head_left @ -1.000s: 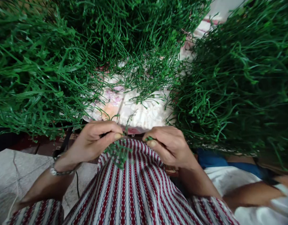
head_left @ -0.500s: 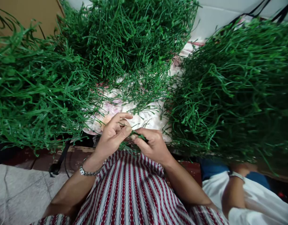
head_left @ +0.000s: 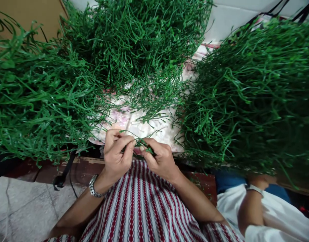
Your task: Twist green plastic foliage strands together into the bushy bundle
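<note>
- Green strands everywhere: one small sprig (head_left: 140, 144) sits right between the two hands, just above the lap, in front of the pale floral cloth (head_left: 134, 126).
- Left hand (head_left: 116, 155) has its fingers curled in narrow, thumb and forefinger pinched on the sprig's left end.
- Right hand (head_left: 161, 159) mirrors it, fingertips closed tight on the other end; the two hands are almost touching at the pinch.
- Metal watch (head_left: 94, 189) shows on the left wrist, and the red-and-white striped garment (head_left: 141, 208) fills the lap below.
- Big heaps of the same green stems ring the cloth: a left heap (head_left: 36, 101), a middle heap (head_left: 139, 43) and a right heap (head_left: 250, 97).
- Lower right, another person's forearm (head_left: 247, 206) in a white sleeve rests near the right heap, well apart from the pinching hands.
</note>
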`<move>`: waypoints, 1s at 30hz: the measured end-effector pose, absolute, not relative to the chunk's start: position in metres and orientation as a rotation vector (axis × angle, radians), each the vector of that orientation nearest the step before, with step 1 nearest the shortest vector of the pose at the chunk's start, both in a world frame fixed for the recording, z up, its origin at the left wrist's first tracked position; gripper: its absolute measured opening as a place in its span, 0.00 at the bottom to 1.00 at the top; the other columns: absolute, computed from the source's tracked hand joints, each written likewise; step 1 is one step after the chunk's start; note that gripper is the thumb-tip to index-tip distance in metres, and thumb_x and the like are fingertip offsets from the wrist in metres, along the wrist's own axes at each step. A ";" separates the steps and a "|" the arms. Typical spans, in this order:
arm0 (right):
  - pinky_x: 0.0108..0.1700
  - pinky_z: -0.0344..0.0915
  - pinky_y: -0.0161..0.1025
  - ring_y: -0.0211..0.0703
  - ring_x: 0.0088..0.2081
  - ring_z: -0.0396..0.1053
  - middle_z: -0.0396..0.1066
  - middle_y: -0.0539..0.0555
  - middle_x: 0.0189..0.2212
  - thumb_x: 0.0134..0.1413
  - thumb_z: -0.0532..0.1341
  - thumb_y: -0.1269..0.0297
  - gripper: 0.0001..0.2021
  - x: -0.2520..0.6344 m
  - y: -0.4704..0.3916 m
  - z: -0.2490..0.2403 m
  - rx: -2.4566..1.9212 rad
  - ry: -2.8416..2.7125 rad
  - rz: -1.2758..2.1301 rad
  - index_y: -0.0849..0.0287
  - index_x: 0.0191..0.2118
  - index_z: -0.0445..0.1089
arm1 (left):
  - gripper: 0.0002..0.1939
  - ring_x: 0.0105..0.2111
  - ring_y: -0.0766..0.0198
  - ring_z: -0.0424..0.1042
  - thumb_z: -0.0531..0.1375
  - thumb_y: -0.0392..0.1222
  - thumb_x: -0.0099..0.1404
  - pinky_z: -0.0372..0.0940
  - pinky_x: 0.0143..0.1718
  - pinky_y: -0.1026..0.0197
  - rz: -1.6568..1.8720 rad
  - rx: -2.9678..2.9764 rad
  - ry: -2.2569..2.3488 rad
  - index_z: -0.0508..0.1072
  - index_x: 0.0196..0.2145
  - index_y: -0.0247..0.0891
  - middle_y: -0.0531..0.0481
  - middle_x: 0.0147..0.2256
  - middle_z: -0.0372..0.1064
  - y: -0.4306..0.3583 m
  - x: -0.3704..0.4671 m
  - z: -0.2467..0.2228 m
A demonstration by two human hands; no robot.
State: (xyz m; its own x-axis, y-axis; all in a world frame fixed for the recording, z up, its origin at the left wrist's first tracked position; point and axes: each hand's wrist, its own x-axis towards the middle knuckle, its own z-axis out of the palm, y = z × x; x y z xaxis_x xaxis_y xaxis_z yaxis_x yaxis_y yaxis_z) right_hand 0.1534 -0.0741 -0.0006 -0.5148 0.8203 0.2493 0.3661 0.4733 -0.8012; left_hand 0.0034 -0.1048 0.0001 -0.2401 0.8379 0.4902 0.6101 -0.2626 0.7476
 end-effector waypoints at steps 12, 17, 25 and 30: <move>0.21 0.51 0.29 0.30 0.18 0.53 0.60 0.45 0.20 0.54 0.59 0.57 0.19 0.171 -0.056 0.007 -0.881 -2.017 1.205 0.60 0.50 0.65 | 0.04 0.25 0.68 0.64 0.61 0.36 0.56 0.59 0.26 0.65 1.137 1.281 1.271 0.73 0.25 0.36 0.52 0.23 0.66 -0.102 -0.014 0.009; 0.30 0.62 0.30 0.33 0.28 0.65 0.70 0.53 0.36 0.49 0.63 0.56 0.26 0.161 -0.056 0.001 -0.599 -1.990 1.351 0.60 0.53 0.62 | 0.02 0.24 0.68 0.67 0.63 0.37 0.54 0.62 0.26 0.67 1.117 1.134 1.220 0.75 0.26 0.36 0.52 0.24 0.71 -0.104 -0.007 0.007; 0.32 0.61 0.32 0.35 0.28 0.66 0.69 0.53 0.27 0.57 0.54 0.68 0.06 0.158 -0.066 -0.001 -0.728 -2.192 1.012 0.63 0.35 0.67 | 0.06 0.23 0.71 0.63 0.57 0.35 0.60 0.58 0.25 0.68 1.098 1.462 1.425 0.70 0.25 0.36 0.55 0.22 0.66 -0.108 -0.009 0.015; 0.32 0.62 0.34 0.37 0.29 0.66 0.69 0.53 0.25 0.55 0.52 0.73 0.08 0.164 -0.062 0.002 -0.575 -2.292 0.838 0.63 0.31 0.67 | 0.06 0.24 0.69 0.63 0.56 0.36 0.60 0.57 0.25 0.68 0.917 1.591 1.357 0.69 0.26 0.35 0.54 0.22 0.65 -0.105 -0.018 0.022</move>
